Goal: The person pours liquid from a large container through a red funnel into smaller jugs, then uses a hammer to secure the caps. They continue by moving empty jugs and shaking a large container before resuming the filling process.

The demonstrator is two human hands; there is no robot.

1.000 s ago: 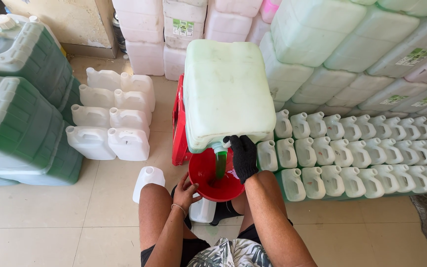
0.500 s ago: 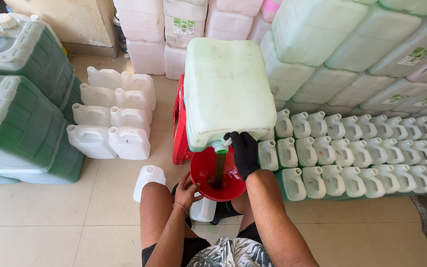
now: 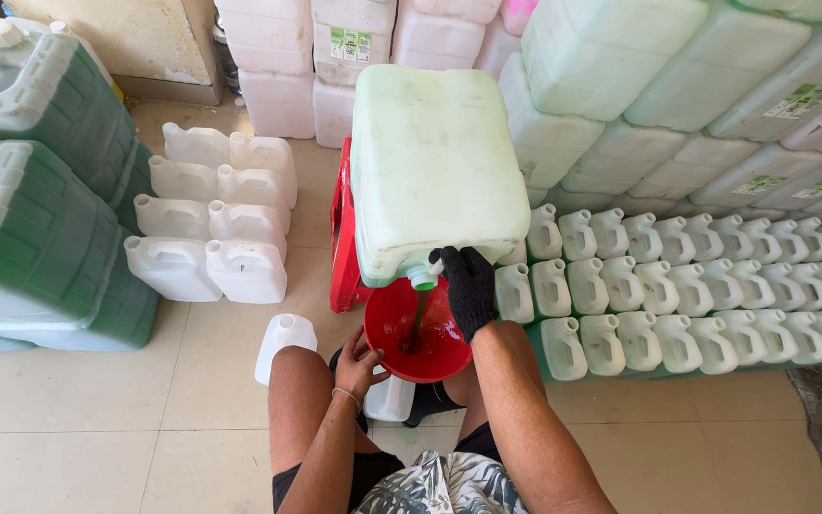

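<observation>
Tiled floor (image 3: 145, 419), jugs stacked everywhere. My gloved right hand (image 3: 469, 290) is clenched by the big jug's spout (image 3: 422, 279); bare left hand (image 3: 359, 364) loosely steadies the red funnel (image 3: 416, 328) over the small bottle (image 3: 389, 400). Best keep the tilt gentle so the green stream stays centred.

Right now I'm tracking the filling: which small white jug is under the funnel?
The small white jug between the person's knees, beneath the red funnel; a lone jug stands left, the others in rows.
</observation>
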